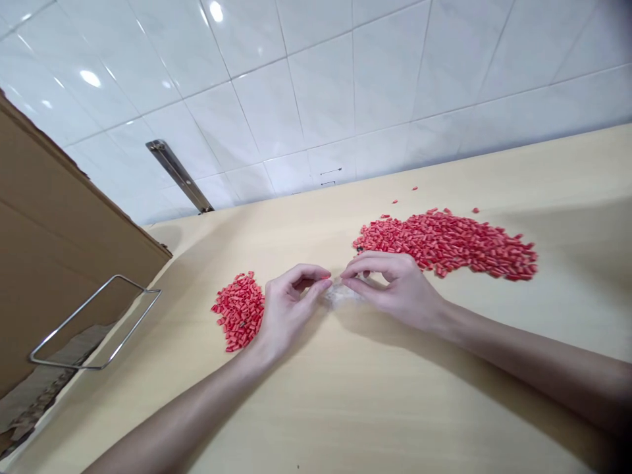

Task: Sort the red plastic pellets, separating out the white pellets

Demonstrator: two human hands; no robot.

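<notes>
In the head view my left hand (292, 299) pinches a small red tube-like piece (326, 278) between thumb and forefinger. Facing it across a narrow gap, my right hand (395, 286) is also closed in a pinch; whatever its fingertips hold is too small to make out. Under both sets of fingertips lies a patch of whitish, see-through bits (344, 296) on the table. A smaller heap of red pieces (241, 309) sits beside my left wrist. Beyond my right hand spreads a larger heap of the same red pieces (459, 243), partly hidden by the hand.
The pale wooden table (316, 408) meets a white tiled wall (326, 85). At left stand a brown cardboard panel (64, 217) and a bent wire frame (69, 322). A metal bar (178, 176) leans near the wall. A few loose red pieces (415, 189) lie behind the larger heap.
</notes>
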